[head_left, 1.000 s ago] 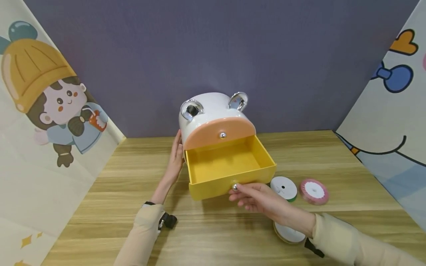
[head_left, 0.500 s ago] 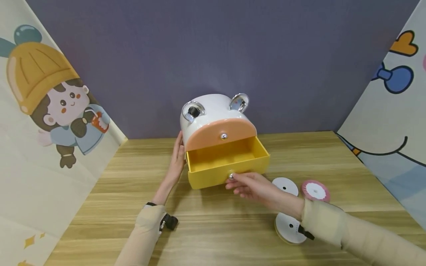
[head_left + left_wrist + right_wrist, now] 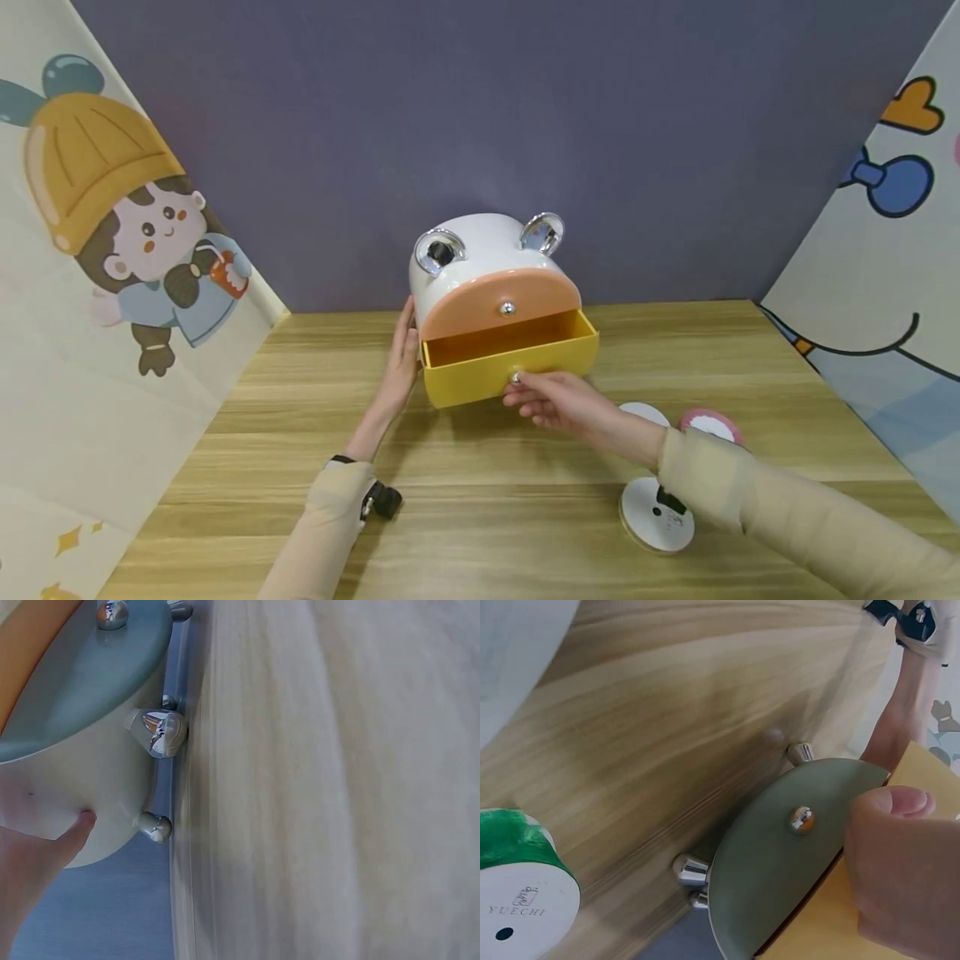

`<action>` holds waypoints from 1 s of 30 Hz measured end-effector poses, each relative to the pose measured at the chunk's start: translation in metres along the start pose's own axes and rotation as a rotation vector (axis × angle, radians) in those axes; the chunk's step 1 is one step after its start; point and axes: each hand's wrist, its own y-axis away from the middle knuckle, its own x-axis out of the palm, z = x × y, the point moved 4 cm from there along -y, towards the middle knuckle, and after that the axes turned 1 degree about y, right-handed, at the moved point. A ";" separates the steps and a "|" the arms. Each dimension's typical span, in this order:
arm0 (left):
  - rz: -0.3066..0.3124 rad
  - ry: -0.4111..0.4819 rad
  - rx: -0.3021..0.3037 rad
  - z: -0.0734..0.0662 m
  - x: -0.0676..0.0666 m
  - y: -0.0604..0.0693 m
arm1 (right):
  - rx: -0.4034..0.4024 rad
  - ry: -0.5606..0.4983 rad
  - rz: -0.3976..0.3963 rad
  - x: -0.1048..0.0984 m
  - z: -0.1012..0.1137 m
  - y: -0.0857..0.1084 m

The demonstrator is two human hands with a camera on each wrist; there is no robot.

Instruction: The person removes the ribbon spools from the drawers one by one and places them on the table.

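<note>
A white rounded drawer box point(image 3: 480, 242) with two silver ears stands at the back of the table. Its orange upper front point(image 3: 468, 304) is closed. Below, the yellow drawer point(image 3: 465, 385) is pulled partly out, and I see nothing in the visible part of its inside. With thumb and fingers, my right hand point(image 3: 568, 407) pinches the drawer's silver knob point(image 3: 516, 378); in the right wrist view the hand hides that knob. My left hand point(image 3: 397, 362) rests with extended fingers against the box's left side. A grey-green lower front point(image 3: 769, 862) shows in the right wrist view, above silver feet.
Right of the box lie a white ribbon spool point(image 3: 647, 412), a pink ribbon spool point(image 3: 708, 421) and a nearer white spool point(image 3: 651, 523), partly behind the right sleeve. Green ribbon point(image 3: 517, 838) shows on one spool. A purple-grey panel point(image 3: 480, 108) stands close behind the box.
My right hand has pushed the yellow drawer further into the box, moving away from me and slightly left. The left hand has stayed against the box's side.
</note>
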 end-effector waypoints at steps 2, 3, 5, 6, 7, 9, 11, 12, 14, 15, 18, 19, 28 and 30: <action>0.003 0.002 -0.003 0.001 0.000 0.000 | -0.001 -0.001 -0.006 -0.001 0.001 -0.004; 0.002 0.003 -0.006 0.004 -0.001 -0.001 | 0.000 -0.005 -0.010 -0.001 0.001 -0.006; -0.002 0.001 -0.007 0.011 -0.002 -0.004 | 0.001 -0.005 -0.014 -0.002 0.002 -0.010; -0.006 0.000 -0.007 0.014 -0.003 -0.005 | 0.002 -0.010 -0.015 -0.002 0.003 -0.012; -0.009 -0.001 -0.008 0.017 -0.004 -0.006 | 0.002 -0.015 -0.016 -0.003 0.004 -0.014; -0.013 -0.001 -0.004 0.023 -0.006 -0.008 | 0.003 -0.026 -0.018 -0.003 0.006 -0.017; -0.015 -0.004 0.001 0.025 -0.006 -0.008 | 0.002 -0.033 -0.018 -0.004 0.008 -0.021; -0.016 -0.004 0.005 0.025 -0.006 -0.008 | 0.003 -0.038 -0.021 -0.004 0.009 -0.022; -0.018 -0.010 0.013 0.027 -0.006 -0.008 | -0.001 -0.031 -0.021 -0.005 0.010 -0.025; -0.020 -0.010 0.016 0.027 -0.007 -0.008 | -0.005 -0.023 -0.020 -0.005 0.011 -0.026; -0.021 -0.016 0.025 0.028 -0.007 -0.008 | -0.008 -0.010 -0.020 -0.005 0.013 -0.030; -0.020 -0.019 0.027 0.028 -0.006 -0.008 | -0.008 -0.009 -0.021 -0.005 0.013 -0.031; -0.025 -0.025 0.032 0.029 -0.006 -0.009 | -0.008 -0.026 -0.019 -0.006 0.016 -0.038; -0.026 -0.026 0.036 0.030 -0.006 -0.009 | -0.009 -0.033 -0.014 -0.006 0.017 -0.039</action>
